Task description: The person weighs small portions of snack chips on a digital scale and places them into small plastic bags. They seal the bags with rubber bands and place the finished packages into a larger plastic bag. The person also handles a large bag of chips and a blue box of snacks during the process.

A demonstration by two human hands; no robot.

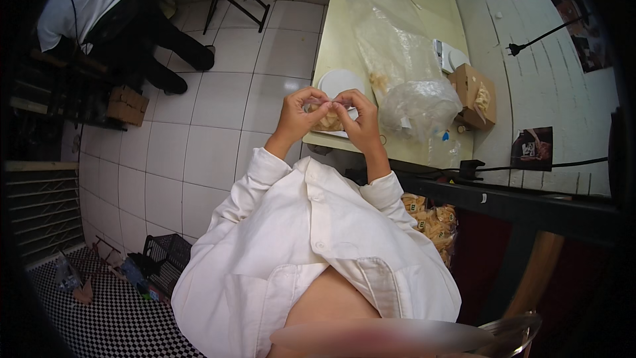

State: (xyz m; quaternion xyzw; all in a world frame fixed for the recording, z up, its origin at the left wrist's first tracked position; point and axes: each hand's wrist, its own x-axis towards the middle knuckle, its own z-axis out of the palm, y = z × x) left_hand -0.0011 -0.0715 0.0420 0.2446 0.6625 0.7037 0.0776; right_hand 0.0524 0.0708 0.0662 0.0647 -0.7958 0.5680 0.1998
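My left hand [299, 115] and my right hand [358, 118] pinch the top edge of a small clear plastic bag [329, 120] between thumbs and fingers, their tips nearly touching. Pale yellow pieces, which look like chips, fill the bag. It is over the near part of a white kitchen scale [341, 81] with a round plate, at the near left corner of the pale yellow table [338, 15]. Right of my hands lies a large clear plastic bag [397, 44], crumpled, with some yellowish pieces visible through it.
A cardboard box [472, 94] and a second scale [452, 57] stand along the wall at the right. A plug [516, 48] hangs there on a cable. Packed bags [435, 223] are below the table's near edge. Another person [114, 20] stands at the upper left. A black crate [169, 261] is on the floor.
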